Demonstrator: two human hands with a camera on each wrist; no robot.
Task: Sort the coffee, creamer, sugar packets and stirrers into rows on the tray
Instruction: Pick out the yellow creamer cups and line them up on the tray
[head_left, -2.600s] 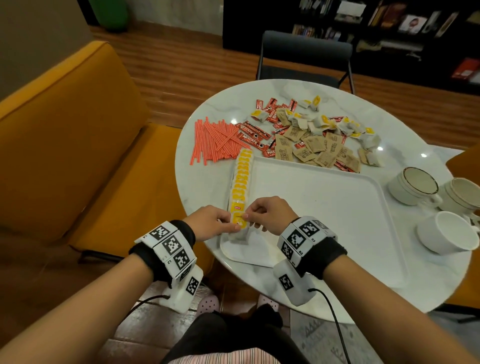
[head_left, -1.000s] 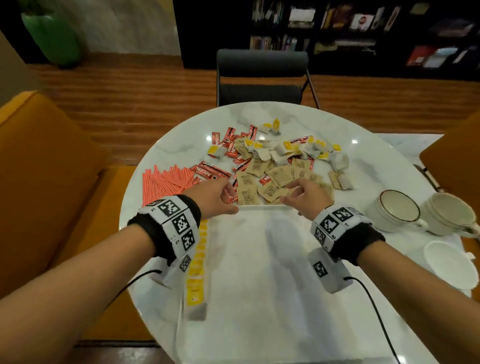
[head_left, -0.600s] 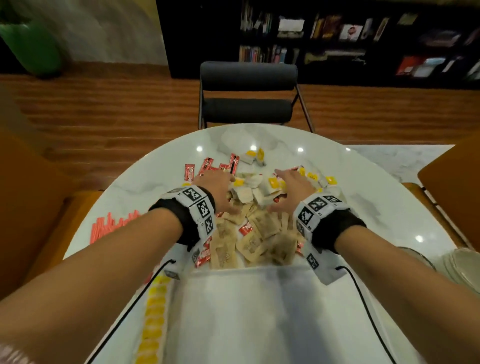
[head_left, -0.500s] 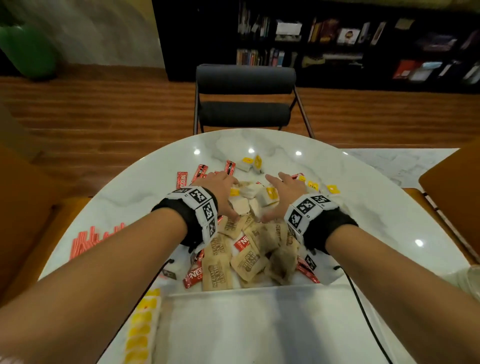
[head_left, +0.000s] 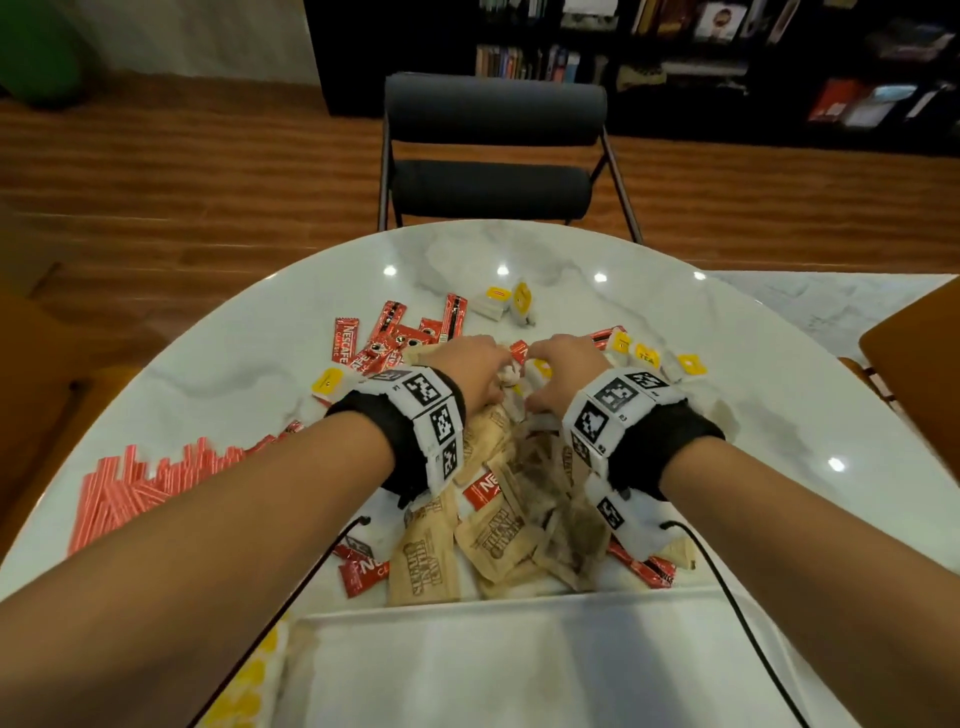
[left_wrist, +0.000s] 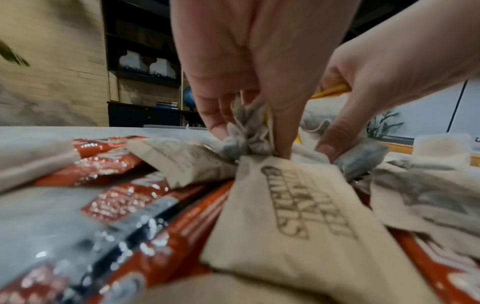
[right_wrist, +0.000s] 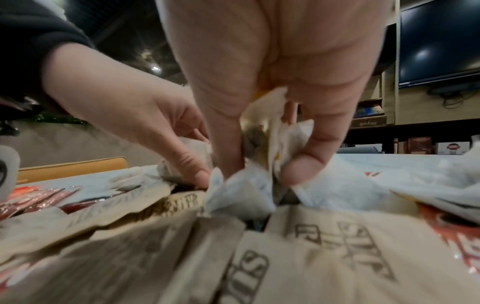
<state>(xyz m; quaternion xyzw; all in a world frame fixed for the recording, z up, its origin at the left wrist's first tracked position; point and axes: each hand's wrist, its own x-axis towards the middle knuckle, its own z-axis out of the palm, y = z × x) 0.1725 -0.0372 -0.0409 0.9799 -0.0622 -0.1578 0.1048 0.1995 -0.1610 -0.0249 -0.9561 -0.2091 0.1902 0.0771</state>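
Right now, from over the person's shoulders, both hands are reaching into the heap of packets on the round marble table (head_left: 270, 332). The left hand (head_left: 470, 371) and right hand (head_left: 563, 371) are sitting close together over white tea bags (head_left: 511, 376), while brown sugar packets (head_left: 491, 535) are piling against the tray (head_left: 519, 665), its far rim lying just beside them. Red coffee sticks (head_left: 345, 340) are spreading toward the far edge, and red stirrers (head_left: 135, 483) are lying well apart at the left rim. Open tabletop is showing beyond the heap, toward a dark chair (head_left: 493, 150).

Seen from the left wrist, the left hand (left_wrist: 249, 67) is pinching a crumpled tea bag (left_wrist: 246, 131) between thumb and fingers.

Seen from the right wrist, the right hand (right_wrist: 272, 82) is pinching another bunched tea bag (right_wrist: 270, 131), though blur is perhaps hiding how many it is gripping.
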